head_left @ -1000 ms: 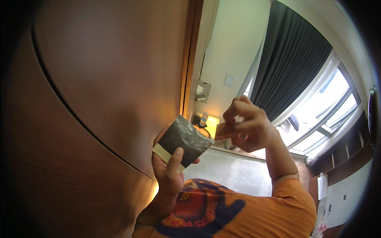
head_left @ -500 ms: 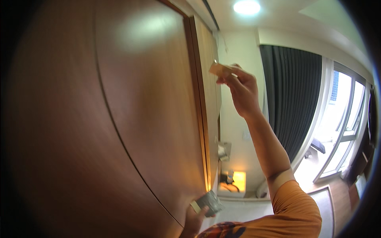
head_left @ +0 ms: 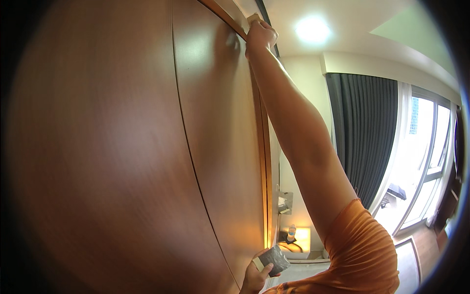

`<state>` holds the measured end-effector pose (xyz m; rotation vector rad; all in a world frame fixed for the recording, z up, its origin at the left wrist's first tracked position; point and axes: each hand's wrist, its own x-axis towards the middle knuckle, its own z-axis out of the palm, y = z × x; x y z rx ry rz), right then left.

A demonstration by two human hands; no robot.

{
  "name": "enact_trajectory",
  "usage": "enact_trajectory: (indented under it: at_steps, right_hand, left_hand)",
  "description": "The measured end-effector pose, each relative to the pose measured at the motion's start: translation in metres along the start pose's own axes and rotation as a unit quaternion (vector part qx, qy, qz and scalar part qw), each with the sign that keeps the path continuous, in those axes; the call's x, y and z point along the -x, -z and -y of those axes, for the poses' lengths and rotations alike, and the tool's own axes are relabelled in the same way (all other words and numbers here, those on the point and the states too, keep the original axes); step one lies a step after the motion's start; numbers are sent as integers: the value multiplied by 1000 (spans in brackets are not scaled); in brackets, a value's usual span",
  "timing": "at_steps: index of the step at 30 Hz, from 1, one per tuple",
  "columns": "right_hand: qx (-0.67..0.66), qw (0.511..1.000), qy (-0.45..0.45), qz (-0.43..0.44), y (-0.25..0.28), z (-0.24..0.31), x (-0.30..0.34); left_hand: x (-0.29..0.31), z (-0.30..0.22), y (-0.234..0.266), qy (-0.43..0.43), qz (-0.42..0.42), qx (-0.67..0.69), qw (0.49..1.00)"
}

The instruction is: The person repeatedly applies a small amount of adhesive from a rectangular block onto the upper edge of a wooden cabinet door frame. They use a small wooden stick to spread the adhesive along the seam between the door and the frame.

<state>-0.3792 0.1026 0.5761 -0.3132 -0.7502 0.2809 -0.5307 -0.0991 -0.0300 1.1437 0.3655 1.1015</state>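
Note:
My right hand (head_left: 262, 36) reaches high, its fingers closed on a small tan flat piece (head_left: 254, 18) at the top edge of the brown wooden door panel (head_left: 220, 112). Part of that piece is hidden by the fingers, and its exact kind does not show. Low down, my left hand (head_left: 255, 277) holds a dark grey block-like thing (head_left: 276, 260) with a pale cream edge, thumb across its near side. It is close to the lower part of the panel.
An orange-brown trim strip (head_left: 223, 15) runs along the panel's top. Beyond stand a lit bedside shelf (head_left: 302, 240) with a bottle (head_left: 292, 232), a dark curtain (head_left: 364, 132) and a bright window (head_left: 423, 142). A round ceiling light (head_left: 313, 30) glows above.
My right hand has risen and moved left with the tan piece, from mid-air up to the panel's top edge. My left hand with the grey block appears slightly lower and further right.

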Motion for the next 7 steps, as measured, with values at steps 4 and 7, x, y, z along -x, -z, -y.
enact_trajectory:
  at_steps: [4,7]
  right_hand:
    - [-18,999,8,-48,-23,-11,-18]
    - [-13,998,19,-67,-30,-20,-27]
  left_hand:
    - [-2,0,3,-5,0,-7,1000]
    - [18,-29,62,-8,14,-25,1000]
